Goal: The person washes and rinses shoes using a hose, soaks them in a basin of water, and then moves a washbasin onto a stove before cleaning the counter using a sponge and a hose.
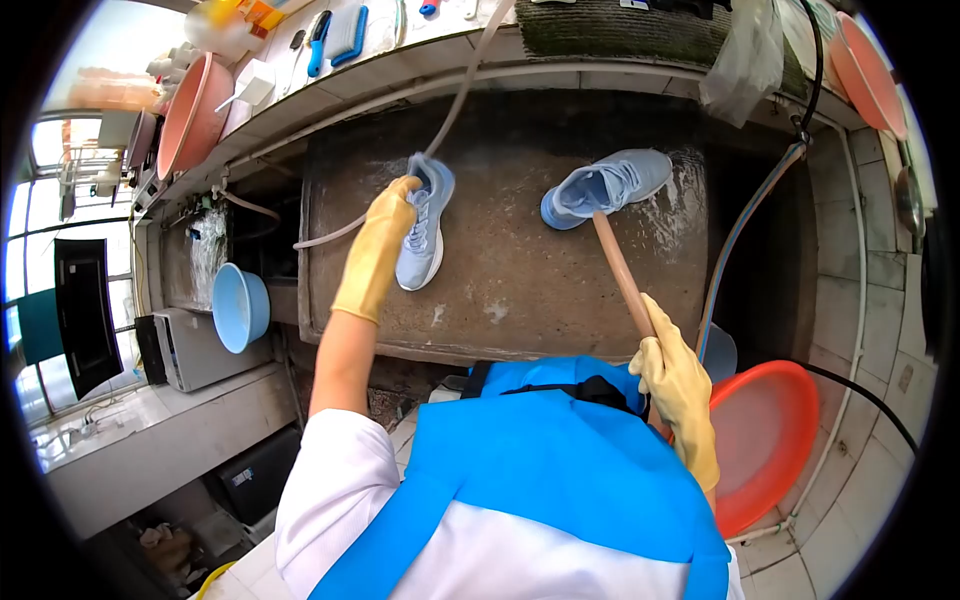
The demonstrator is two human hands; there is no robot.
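Two light-blue sneakers stand on the brown slab (500, 310) of the wash basin. My left hand (385, 230), in a yellow rubber glove, grips the left sneaker (430, 215) at its collar, with the fingertips near the heel; the toe points towards me. In my right hand (675, 370), also gloved, is a tan, hose-like tube (622, 275), with the fingers closed around it. Its far end reaches the opening of the right sneaker (615, 185), whose toe points right. How far the tube goes inside is hidden. Wet, shiny patches surround that shoe.
A thin pale hose (462, 100) crosses the back ledge and passes behind the left sneaker. Brushes (346, 35) lie on that ledge. A red basin (765, 440) sits close at my right, with a striped hose (745, 230) nearby. A blue basin (240, 308) stands at the left.
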